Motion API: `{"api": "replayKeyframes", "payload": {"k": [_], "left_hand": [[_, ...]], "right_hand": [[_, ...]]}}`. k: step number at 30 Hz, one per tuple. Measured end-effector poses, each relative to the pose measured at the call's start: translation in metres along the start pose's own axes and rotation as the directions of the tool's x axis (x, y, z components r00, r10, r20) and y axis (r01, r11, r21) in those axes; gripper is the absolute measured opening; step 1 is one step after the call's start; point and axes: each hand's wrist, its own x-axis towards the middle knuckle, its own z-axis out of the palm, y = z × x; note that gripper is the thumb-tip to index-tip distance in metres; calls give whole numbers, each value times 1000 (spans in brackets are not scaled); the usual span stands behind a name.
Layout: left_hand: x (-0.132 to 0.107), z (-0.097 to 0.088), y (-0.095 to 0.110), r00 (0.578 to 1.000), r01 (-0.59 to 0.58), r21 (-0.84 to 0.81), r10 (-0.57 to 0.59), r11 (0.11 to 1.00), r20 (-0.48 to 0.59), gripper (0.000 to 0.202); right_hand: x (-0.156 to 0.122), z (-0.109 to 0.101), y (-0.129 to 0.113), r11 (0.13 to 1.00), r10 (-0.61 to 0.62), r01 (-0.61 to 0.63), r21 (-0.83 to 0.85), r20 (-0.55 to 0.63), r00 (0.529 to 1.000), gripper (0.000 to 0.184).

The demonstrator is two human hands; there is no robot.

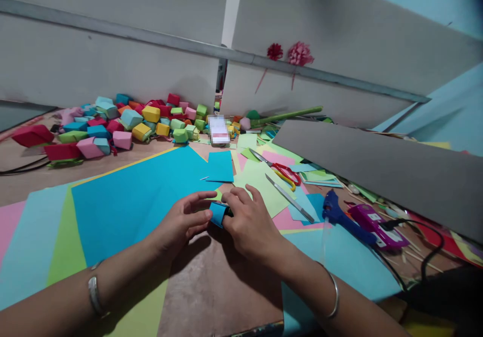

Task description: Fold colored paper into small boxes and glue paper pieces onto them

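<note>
Between both hands is a small folded piece of blue paper (218, 214), shaped like a little box or tube and held just above the table (222, 286). My left hand (184, 216) pinches its left side, thumb in front. On the other side, my right hand (247, 221) grips its right end with bent fingers, which hide part of that end. Beyond the hands lies a small blue paper piece (221, 166). A large blue sheet (143, 201) spreads out to the left, over sheets of other colours.
Many coloured paper boxes (151, 114) pile up at the back left. To the right lie scissors (285, 171), a craft knife (289, 197), a blue glue gun (343, 219) and a purple power strip (377, 226) with a black cable. A grey board (388, 171) slants over the right side.
</note>
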Motion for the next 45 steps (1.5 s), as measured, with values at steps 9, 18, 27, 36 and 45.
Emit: {"api": "replayKeyframes", "payload": {"k": [9,18,27,36,45], "left_hand": [[6,-6,-6,999,-39,-6,39,999,9,41],[15,-9,-5,994,-102,-58,100,993,-37,42],[20,-13,5,993,-111,-75,106,991,-60,45],[11,-5,3,983,-175,-32,174,984,-53,43],[14,-4,-3,961,-244,87,252,966,-110,35]], "right_hand": [[0,3,2,998,7,-6,59,-27,1000,11],[2,-2,10,821,168,3,571,-246,955,17],[-2,-9,48,646,185,-178,742,74,980,100],[1,2,30,773,202,-121,623,-60,978,58],[-2,13,18,814,203,-135,565,-58,977,70]]}}
